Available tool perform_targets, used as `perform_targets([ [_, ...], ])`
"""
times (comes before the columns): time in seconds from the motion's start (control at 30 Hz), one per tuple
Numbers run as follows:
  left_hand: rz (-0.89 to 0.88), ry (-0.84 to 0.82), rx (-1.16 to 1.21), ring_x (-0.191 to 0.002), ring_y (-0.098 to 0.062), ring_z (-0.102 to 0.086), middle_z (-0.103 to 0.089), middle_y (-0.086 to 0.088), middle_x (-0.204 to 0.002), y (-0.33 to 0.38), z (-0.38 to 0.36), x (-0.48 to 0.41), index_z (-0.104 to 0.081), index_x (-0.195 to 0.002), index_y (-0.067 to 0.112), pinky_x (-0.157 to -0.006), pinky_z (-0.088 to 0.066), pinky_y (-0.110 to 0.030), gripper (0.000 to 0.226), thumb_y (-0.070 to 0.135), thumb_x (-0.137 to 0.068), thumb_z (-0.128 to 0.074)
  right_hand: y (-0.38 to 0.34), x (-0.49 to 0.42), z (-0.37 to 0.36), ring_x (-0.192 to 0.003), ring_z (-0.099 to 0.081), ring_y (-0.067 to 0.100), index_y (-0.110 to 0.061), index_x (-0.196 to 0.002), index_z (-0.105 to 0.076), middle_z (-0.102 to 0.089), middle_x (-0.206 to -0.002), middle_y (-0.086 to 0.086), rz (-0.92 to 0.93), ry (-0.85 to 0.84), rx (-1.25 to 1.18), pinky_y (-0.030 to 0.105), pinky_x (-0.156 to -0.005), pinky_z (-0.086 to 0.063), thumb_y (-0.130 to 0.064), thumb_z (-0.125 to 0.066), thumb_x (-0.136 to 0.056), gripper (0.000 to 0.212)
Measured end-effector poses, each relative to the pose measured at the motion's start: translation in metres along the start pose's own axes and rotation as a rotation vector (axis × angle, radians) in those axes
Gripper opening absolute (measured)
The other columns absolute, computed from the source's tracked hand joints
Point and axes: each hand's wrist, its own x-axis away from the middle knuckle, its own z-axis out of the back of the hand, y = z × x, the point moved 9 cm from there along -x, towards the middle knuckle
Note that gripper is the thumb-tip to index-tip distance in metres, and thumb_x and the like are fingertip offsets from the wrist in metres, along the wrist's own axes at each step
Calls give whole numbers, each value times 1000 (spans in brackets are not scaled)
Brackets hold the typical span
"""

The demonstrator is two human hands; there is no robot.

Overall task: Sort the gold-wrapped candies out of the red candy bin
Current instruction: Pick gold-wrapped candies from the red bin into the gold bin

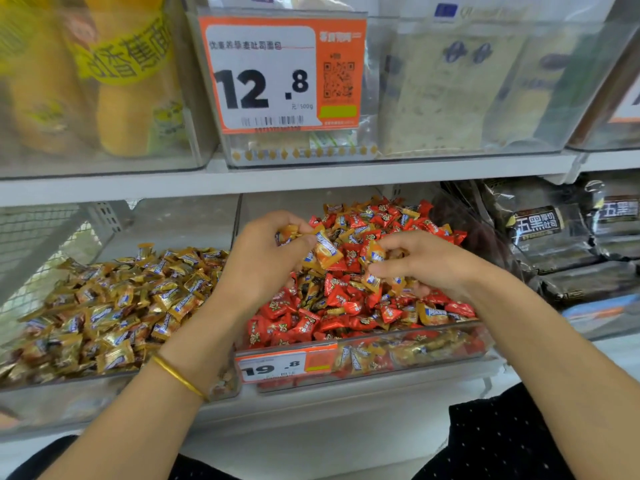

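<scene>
Clutched several gold-wrapped candies (325, 252) in curled left hand (266, 261) above the red candy bin (433, 355), likely gathering a batch. Pinched more with curled right hand (426, 266) over its middle. Probably destined for gold bin (104, 306) just left.

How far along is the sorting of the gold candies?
Done: the left bin holds a pile of gold candies. In hand: the left hand and right hand each pinch gold candies over the red candy bin. Left: several gold ones lie among the red candies.
</scene>
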Motion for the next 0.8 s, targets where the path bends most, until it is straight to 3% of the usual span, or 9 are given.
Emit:
perform_targets([
  [0.13, 91, -39, 161, -36, -9, -41, -51, -2, -51, -5, 26, 12, -64, -91, 12, -37, -37, -19, 5, 14, -87, -64, -29, 3, -26, -55, -34, 9, -21, -90, -53, -50, -84, -1, 28, -73, -254, 17, -39, -29, -23, -69, -83, 18],
  [0.27, 203, 40, 136, -41, -10, -44, -51, 0, -51, -33, 89, 27, -65, -83, 13, -36, -36, -19, 3, 13, -84, -67, -85, 4, -85, -52, -33, 8, -15, -94, -60, -51, -75, 1, 129, -251, -313, 17, -37, -27, -20, -66, -85, 12],
  [0.43, 291, 215, -48, -51, -12, -53, -61, -10, -70, -77, 158, 42, -63, -87, 12, -41, -45, -20, 2, 13, -87, -64, -161, -18, -166, -63, -46, 15, -9, -125, -53, -57, -100, 4, 305, -268, 64, 21, -41, -36, -19, -65, -88, 40],
  [0.5, 349, 232, 111, -61, -15, -56, -63, -9, -83, -88, 163, 44, -58, -108, 14, -49, -49, -24, 19, 24, -92, -58, -179, -30, -195, -64, -53, 18, -9, -126, -53, -59, -111, 10, 347, -256, 345, 24, -47, -44, -22, -59, -91, 37],
  [0.57, 453, 219, 357, -83, -21, -58, -59, -5, -105, -99, 160, 46, -50, -121, 24, -66, -49, -32, 30, 38, -96, -48, -175, -41, -214, -84, -62, 19, -15, -138, -41, -50, -133, 7, 252, -326, 362, 23, -62, -53, -24, -53, -96, 45],
  [0.6, 493, 211, 419, -104, -24, -55, -53, -4, -123, -103, 159, 46, -47, -127, 27, -82, -47, -37, 37, 45, -95, -45, -169, -43, -218, -106, -59, 22, -17, -145, -32, -37, -147, 7, 199, -373, 298, 26, -76, -55, -21, -50, -97, 51],
  [0.67, 497, 181, 417, -135, -26, -34, -36, 0, -148, -104, 160, 41, -35, -142, 32, -112, -23, -49, 51, 50, -95, -40, -168, -39, -211, -131, -42, 24, -20, -148, -25, -19, -156, 7, 193, -360, 127, 29, -94, -49, -10, -46, -98, 55],
  [0.73, 419, 136, 397, -139, -23, -29, -33, -1, -150, -92, 152, 38, -31, -145, 27, -117, -13, -47, 51, 43, -98, -37, -163, -32, -188, -133, -39, 25, -12, -144, -33, -27, -151, 12, 223, -303, -82, 29, -95, -47, 4, -43, -96, 52],
  [0.8, 314, 87, 390, -133, -21, -40, -45, -3, -142, -77, 138, 33, -45, -136, 19, -114, -25, -41, 38, 28, -99, -39, -150, -24, -158, -120, -52, 28, -3, -132, -47, -43, -138, 16, 237, -246, -240, 29, -89, -52, 12, -42, -94, 41],
])
